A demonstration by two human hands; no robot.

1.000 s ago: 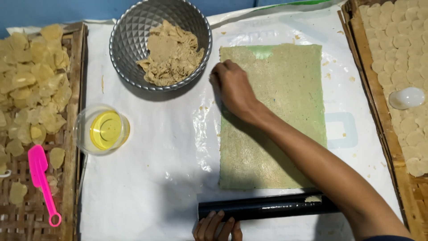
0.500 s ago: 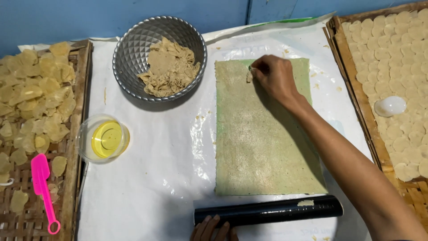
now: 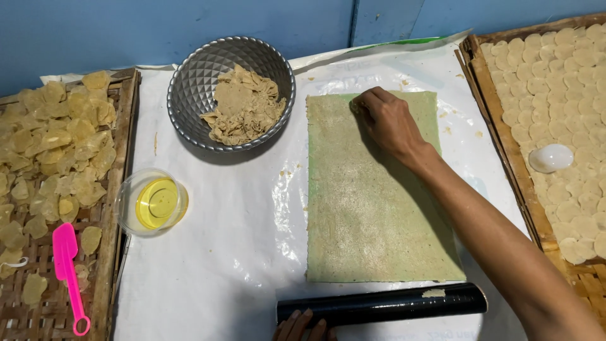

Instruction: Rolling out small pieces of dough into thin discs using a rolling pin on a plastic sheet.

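Pressing on dough: the right hand (image 3: 388,120) lies knuckles up on the far end of the dough sheet (image 3: 372,208), fingers curled and bunched at the top edge; whether it pinches anything I cannot tell.
Left hand (image 3: 303,327): only fingertips show at the bottom edge, touching the near side of the black roller (image 3: 379,304); how far it closes I cannot tell.
Dough sheet: a long greenish rectangle, flat on the white plastic sheet (image 3: 221,265) that covers the counter, its near end just beside the roller.
Roller: lies crosswise below the dough, with a pale scrap stuck on it.
Metal bowl (image 3: 192,95): left of the dough's far end, holding a heap of dough scraps (image 3: 243,107).
Plastic cup (image 3: 151,202): clear, with yellow liquid, near the left tray.
Left tray (image 3: 123,126): woven, strewn with yellowish chips; a pink spatula (image 3: 68,268) rests on it.
Right tray (image 3: 505,145): woven, packed with pale round discs; a white oval cutter (image 3: 550,158) sits on them.
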